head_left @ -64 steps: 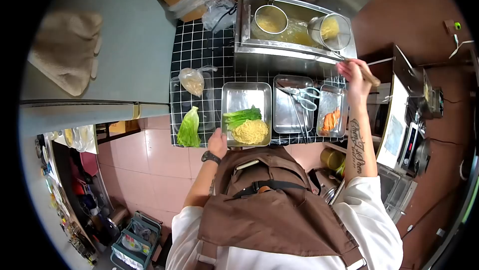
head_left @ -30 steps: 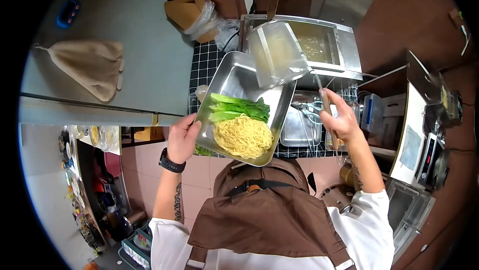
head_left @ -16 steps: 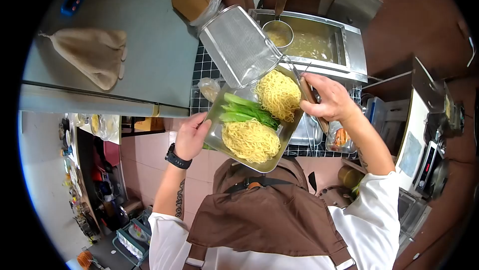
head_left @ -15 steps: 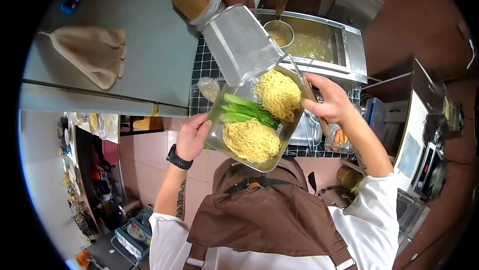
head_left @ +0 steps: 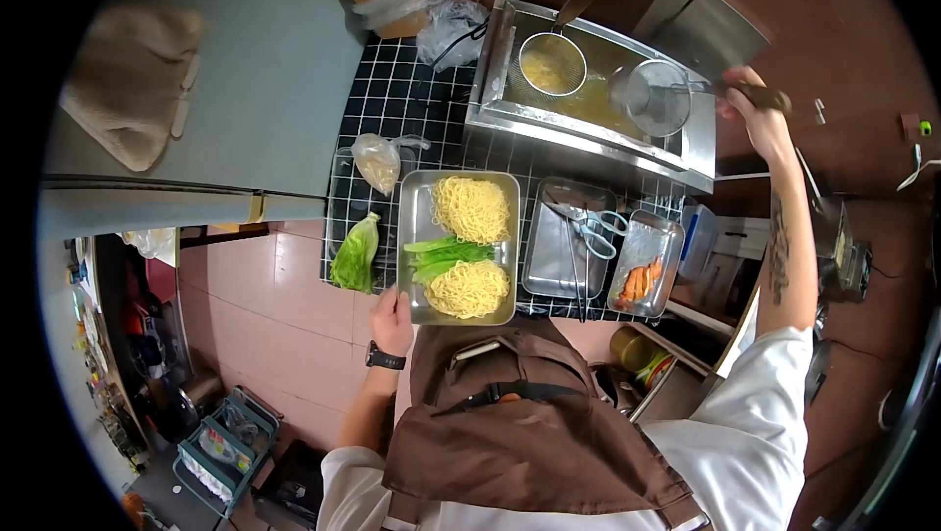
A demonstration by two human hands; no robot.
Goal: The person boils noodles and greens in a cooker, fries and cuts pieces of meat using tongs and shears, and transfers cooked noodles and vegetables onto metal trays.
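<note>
At the table's [head_left: 392, 90] near edge, steel tray [head_left: 416, 209]: it lay before me, leafy greens [head_left: 447, 256] between two noodle mounds [head_left: 470, 209].
Left hand [head_left: 390, 325]: I had its grip clamped on the tray's near left corner.
Right hand [head_left: 753, 111]: its grip was clamped on the handle [head_left: 772, 98] of the mesh strainer [head_left: 658, 100].
Mesh strainer: I saw it at the steel tank's [head_left: 549, 131] right end; how deep, I couldn't tell.
Scissors [head_left: 594, 229]: across a second tray [head_left: 549, 271], rightward.
Lettuce [head_left: 356, 254]: just left.
</note>
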